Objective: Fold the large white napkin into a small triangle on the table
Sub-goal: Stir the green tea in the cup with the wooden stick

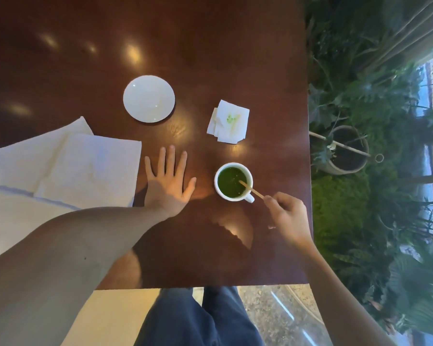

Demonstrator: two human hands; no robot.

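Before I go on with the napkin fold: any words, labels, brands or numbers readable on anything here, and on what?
None can be read.
Small napkin: only a green stain, no print.
Cup, saucer, large white napkin: plain, no markings.
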